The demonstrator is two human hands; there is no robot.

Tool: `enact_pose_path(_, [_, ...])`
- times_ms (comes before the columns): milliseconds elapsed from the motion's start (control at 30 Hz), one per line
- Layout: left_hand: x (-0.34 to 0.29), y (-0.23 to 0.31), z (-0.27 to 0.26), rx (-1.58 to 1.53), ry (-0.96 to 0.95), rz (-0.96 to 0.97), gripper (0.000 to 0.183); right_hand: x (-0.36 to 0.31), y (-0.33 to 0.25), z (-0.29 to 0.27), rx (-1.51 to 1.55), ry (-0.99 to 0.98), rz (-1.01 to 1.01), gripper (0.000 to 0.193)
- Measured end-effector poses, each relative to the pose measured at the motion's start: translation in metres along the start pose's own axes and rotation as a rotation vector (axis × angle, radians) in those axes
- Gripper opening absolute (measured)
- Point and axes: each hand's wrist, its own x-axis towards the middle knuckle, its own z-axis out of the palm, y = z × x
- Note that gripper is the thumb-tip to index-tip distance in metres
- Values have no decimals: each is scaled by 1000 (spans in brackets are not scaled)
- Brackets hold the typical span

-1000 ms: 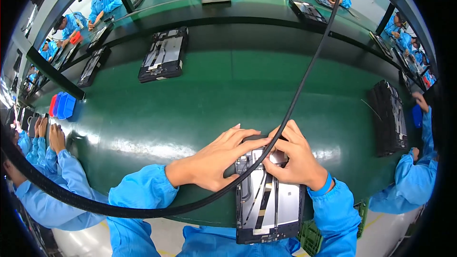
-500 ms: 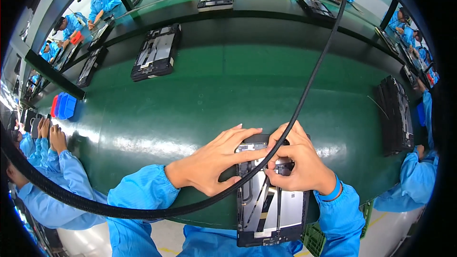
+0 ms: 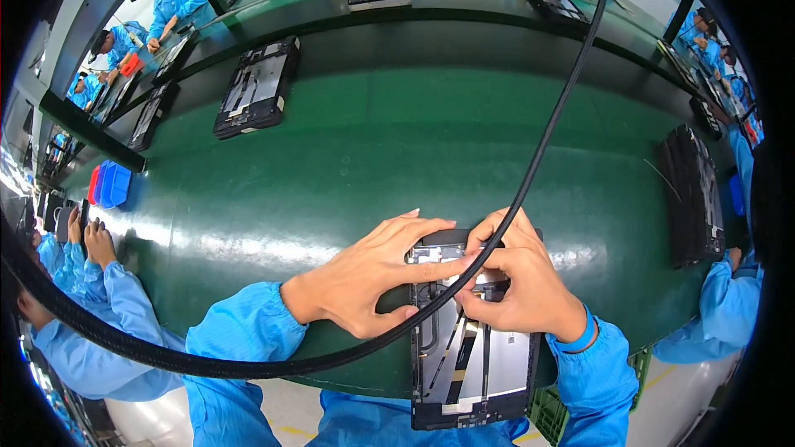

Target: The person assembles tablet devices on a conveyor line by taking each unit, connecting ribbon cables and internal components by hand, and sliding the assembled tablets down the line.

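Note:
An opened tablet-like device point(image 3: 512, 364), with a black frame, silver inner plate and dark ribbon strips, lies at the table's near edge under both my hands. My left hand point(image 3: 356, 277) reaches across its upper left part with fingers stretched out, the index finger pointing to the right hand's fingertips. Over the upper part of the device, my right hand point(image 3: 534, 277) has thumb and index finger pinched together. Whatever sits between those fingertips is hidden, partly by a thick black cable point(image 3: 542, 145) that crosses in front of the view.
Stacked opened devices stand at far left point(image 3: 258, 87) and at the right edge point(image 3: 694, 199) of the green table point(image 3: 373, 165). Blue and red bins point(image 3: 113, 185) sit at left. Co-workers in blue work on both sides and across. A green crate point(image 3: 548, 414) is below.
My view has shifted slightly. Both hands stay in nearly the same place on the device, the right hand's pinch moving only a little. Across the table, a person's hand has drawn back from a device.

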Motion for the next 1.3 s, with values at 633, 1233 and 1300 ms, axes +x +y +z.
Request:
enact_pose_path(633, [-4,22,22,41,338,-133,82,-2,9,-29,137,-206,-7,17])
enact_pose_path(1233, [-15,56,46,407,408,-128,30,-2,14,-33,102,-249,-35,17])
enact_pose_path(1300, [-15,53,49,386,410,-129,29,-2,15,-33,103,-247,-35,17])
